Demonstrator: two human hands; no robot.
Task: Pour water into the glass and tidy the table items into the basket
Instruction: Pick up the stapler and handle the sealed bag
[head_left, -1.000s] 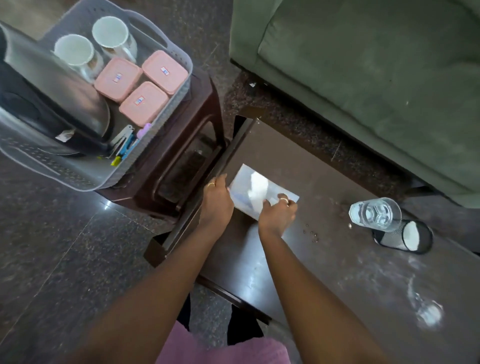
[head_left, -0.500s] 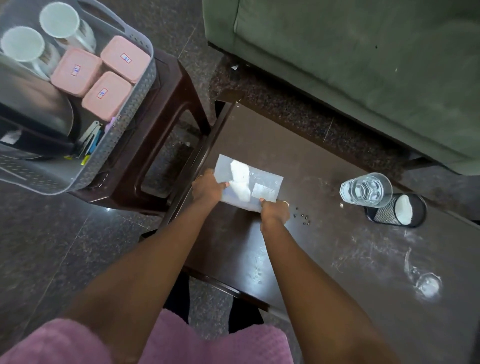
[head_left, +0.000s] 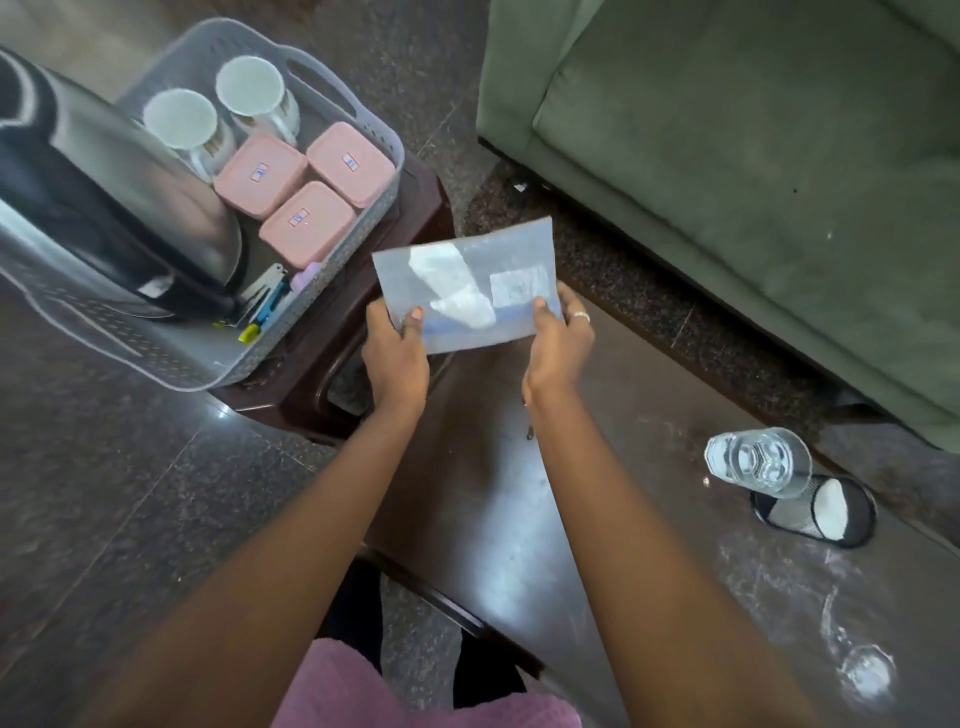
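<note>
Since a second ago the pouch (head_left: 467, 260) has come up off the worktop (head_left: 493, 493), where it lay flat under both hands. I now see it held in the air past the worktop's left end, over the stool (head_left: 421, 208) and just short of the basket (head_left: 171, 358).

Findings, by size. The worktop is scuffed and carries a glass (head_left: 756, 460) that appears to hold water. Just beside the glass, a black mesh holder (head_left: 815, 512) lies on its side. I judge the pouring done and the tidying under way. The basket sits on the stool and already holds a kettle (head_left: 119, 208), three pink boxes (head_left: 306, 221), two cups (head_left: 179, 119) and some pens (head_left: 265, 306). Bare base shows at its near corner, beside the kettle.

The pouch is a thin translucent sleeve with white slips inside. The left hand (head_left: 395, 353) grips its lower left corner, thumb on top, the fingers hidden behind. The right hand (head_left: 558, 343) pinches the lower right corner, thumb on the face and fingers round the edge. Neither hand has hold of anything else.

Handling assessment: the pouch looks light, limp and probably slick. Taken by one corner it would likely sag or twist, and the slips could slide. The two-corner hold is sound. I would lower it into the bare part of the basket and let go only once it is supported.
</note>
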